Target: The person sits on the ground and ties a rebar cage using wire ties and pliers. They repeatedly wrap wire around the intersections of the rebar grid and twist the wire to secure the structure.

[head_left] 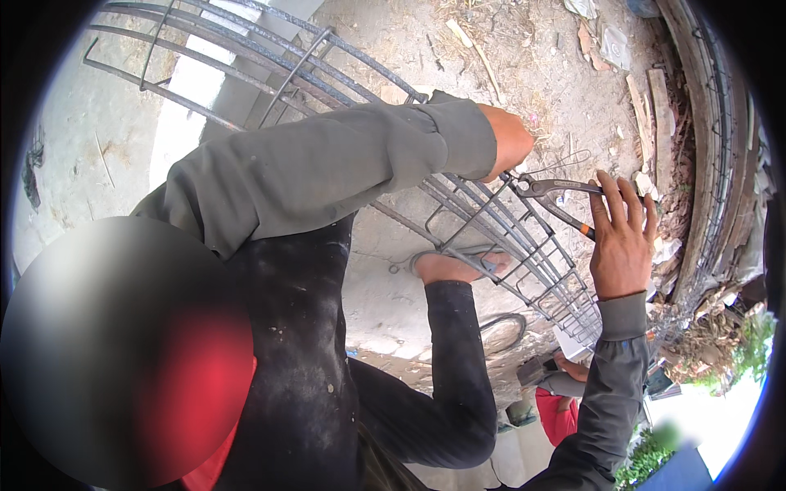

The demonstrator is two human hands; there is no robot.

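My right hand [622,239] holds steel pincers [547,188] with dark handles and an orange band on one. The handles are spread, and the fingers lie rather straight over them. The pincer jaws sit at the upper edge of a rebar cage [479,214], made of long bars with square wire stirrups. A thin wire [573,157] loops up beside the jaws. My left arm, in a grey sleeve, reaches across the cage; my left hand [509,141] is at a bar close to the jaws. Its fingers are hidden, so its grip does not show.
The cage runs from the upper left to the lower right, above my sandalled foot [471,263]. Wood scraps [641,119] litter the dirt beyond. Another bundle of rebar [720,139] lies along the right. Farther off is a person in red [557,416].
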